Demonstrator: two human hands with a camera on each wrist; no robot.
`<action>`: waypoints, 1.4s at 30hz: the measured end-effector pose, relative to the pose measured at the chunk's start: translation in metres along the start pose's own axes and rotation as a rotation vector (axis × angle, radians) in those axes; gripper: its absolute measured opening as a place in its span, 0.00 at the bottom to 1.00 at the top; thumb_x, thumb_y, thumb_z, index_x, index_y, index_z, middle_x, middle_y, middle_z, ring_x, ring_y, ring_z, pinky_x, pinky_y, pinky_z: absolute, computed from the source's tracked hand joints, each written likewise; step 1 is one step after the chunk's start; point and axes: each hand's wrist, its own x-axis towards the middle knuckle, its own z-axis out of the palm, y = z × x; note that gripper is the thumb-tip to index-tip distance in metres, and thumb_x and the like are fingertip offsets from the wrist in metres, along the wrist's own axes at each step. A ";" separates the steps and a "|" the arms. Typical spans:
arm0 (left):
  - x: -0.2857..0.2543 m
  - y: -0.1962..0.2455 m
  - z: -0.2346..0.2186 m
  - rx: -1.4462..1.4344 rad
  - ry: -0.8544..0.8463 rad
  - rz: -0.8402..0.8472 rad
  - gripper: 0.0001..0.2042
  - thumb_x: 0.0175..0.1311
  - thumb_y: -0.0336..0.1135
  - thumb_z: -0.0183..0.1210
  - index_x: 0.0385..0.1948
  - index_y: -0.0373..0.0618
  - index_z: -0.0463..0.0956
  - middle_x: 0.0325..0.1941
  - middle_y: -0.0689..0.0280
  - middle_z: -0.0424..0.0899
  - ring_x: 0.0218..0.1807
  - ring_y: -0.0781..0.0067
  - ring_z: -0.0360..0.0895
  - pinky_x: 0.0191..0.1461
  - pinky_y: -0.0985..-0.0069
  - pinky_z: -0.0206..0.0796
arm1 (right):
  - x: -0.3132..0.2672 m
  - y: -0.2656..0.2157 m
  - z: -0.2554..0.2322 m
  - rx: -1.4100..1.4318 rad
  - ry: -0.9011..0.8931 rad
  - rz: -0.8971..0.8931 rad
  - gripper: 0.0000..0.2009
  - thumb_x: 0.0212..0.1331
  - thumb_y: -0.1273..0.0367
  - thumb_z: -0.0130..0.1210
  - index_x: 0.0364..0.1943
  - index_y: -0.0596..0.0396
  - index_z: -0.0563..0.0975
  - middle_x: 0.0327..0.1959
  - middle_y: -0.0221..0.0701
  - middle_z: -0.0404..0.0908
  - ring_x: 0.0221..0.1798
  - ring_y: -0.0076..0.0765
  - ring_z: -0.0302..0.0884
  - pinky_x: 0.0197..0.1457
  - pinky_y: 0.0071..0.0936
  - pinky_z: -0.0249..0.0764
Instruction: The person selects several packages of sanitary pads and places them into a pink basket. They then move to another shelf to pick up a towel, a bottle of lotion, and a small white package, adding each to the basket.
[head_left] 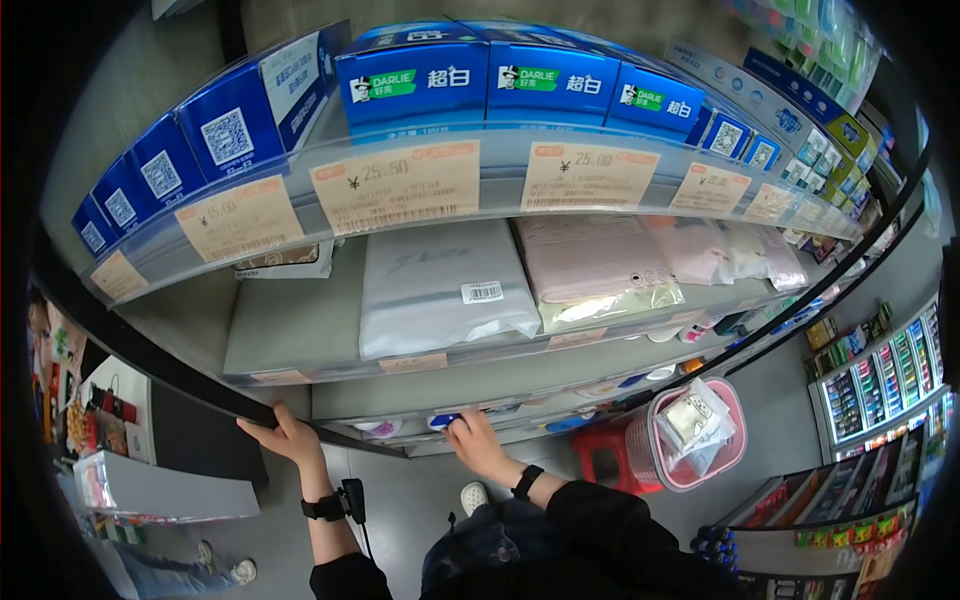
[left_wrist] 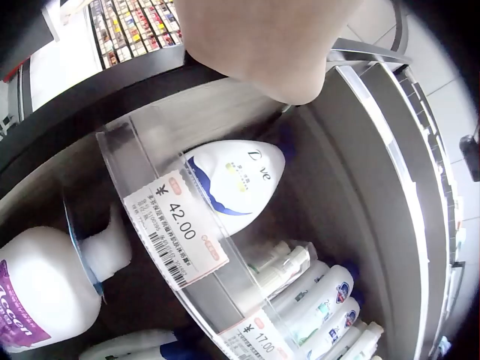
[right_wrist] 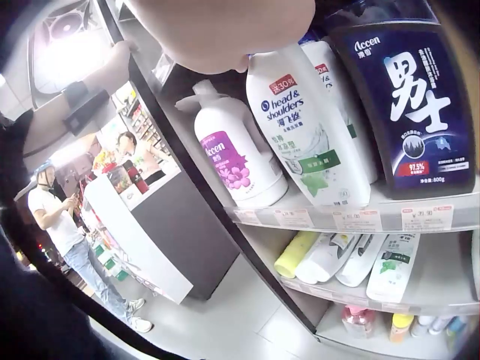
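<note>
My right hand (head_left: 478, 442) reaches into a lower shelf, its fingers curled at a small blue item beyond the shelf edge. In the right wrist view this hand (right_wrist: 225, 30) covers the top of a white Head & Shoulders shampoo bottle (right_wrist: 311, 135), gripping it there; the cap is hidden. A white Accen pump bottle (right_wrist: 234, 154) stands to its left and a dark Accen bottle (right_wrist: 409, 109) to its right. My left hand (head_left: 290, 437) rests on the black shelf frame (head_left: 175, 355), fingers extended. A white Dove bottle (left_wrist: 238, 184) sits on the shelf below that hand.
Blue Darlie toothpaste boxes (head_left: 415, 90) line the upper shelf, above packaged cloths (head_left: 440, 290). A pink basket (head_left: 735, 440) sits on a red stool (head_left: 595, 455) at right. More bottles (right_wrist: 352, 259) lie one shelf lower. A person (right_wrist: 64, 232) stands by a counter (right_wrist: 202, 225).
</note>
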 end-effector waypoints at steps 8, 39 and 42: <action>-0.001 -0.010 -0.005 0.137 0.014 -0.108 0.38 0.64 0.33 0.57 0.66 0.18 0.44 0.73 0.37 0.49 0.75 0.51 0.48 0.76 0.68 0.36 | -0.006 -0.011 0.003 0.210 0.104 0.332 0.16 0.47 0.71 0.65 0.39 0.55 0.72 0.42 0.44 0.74 0.49 0.54 0.70 0.51 0.42 0.68; 0.044 -0.067 -0.029 0.462 0.104 0.321 0.27 0.62 0.35 0.62 0.55 0.23 0.64 0.49 0.44 0.77 0.45 0.59 0.76 0.52 0.68 0.69 | -0.230 0.103 -0.385 0.151 0.604 0.912 0.10 0.40 0.84 0.57 0.28 0.57 0.74 0.31 0.31 0.81 0.38 0.27 0.79 0.45 0.24 0.73; 0.038 -0.047 -0.021 0.354 0.070 0.291 0.27 0.62 0.34 0.61 0.56 0.22 0.63 0.50 0.43 0.76 0.46 0.58 0.75 0.53 0.68 0.69 | -0.261 0.126 -0.399 0.088 0.557 0.962 0.09 0.40 0.83 0.56 0.28 0.58 0.73 0.30 0.32 0.81 0.37 0.29 0.79 0.43 0.24 0.73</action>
